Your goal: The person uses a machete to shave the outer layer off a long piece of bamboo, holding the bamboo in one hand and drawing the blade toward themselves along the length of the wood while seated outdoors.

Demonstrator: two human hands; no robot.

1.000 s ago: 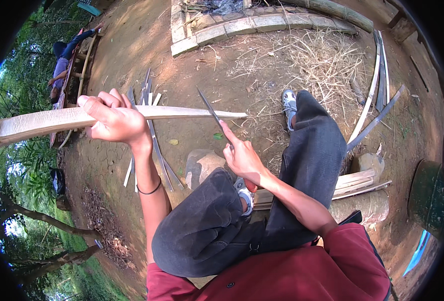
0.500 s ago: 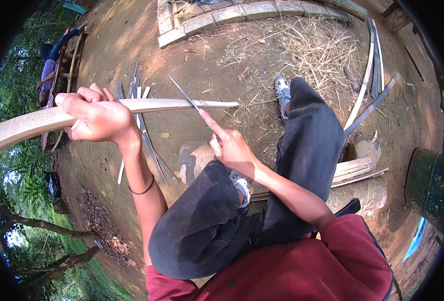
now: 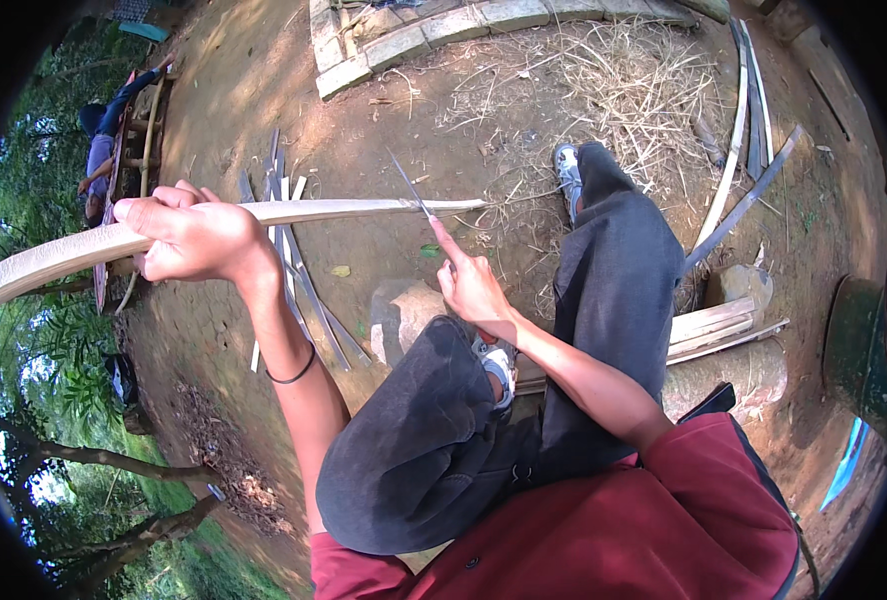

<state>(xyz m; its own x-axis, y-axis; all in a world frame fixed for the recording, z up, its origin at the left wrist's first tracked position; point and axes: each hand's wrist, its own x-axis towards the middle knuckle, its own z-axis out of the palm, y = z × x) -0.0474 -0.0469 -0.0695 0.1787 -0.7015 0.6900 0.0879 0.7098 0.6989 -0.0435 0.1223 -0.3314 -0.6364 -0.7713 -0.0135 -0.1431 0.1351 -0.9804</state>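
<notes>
A long pale split-bamboo strip (image 3: 53, 259) runs across from the left edge, tapering to a thin tip at the middle. My left hand (image 3: 195, 236) is closed round it, thumb on the near side. In my right hand (image 3: 478, 292) is a knife (image 3: 409, 182), its handle mostly hidden in the fingers. The index finger stretches along the knife toward the blade. The thin blade crosses the strip close to its tapered end; whether it bites into the bamboo I cannot tell.
Loose strips (image 3: 308, 290) lie on the ground beyond my left forearm. Shavings (image 3: 643, 90) are heaped ahead, near a brick edging (image 3: 433, 42). A stone (image 3: 399, 318) sits by my knee. More strips (image 3: 738, 150) and a log (image 3: 733, 378) are at right. Another person (image 3: 101, 150) is far left.
My right hand and the knife have moved right along the strip, closer to its thin tip. The left hand keeps its hold in about the same place. The whole view has shifted slightly.
</notes>
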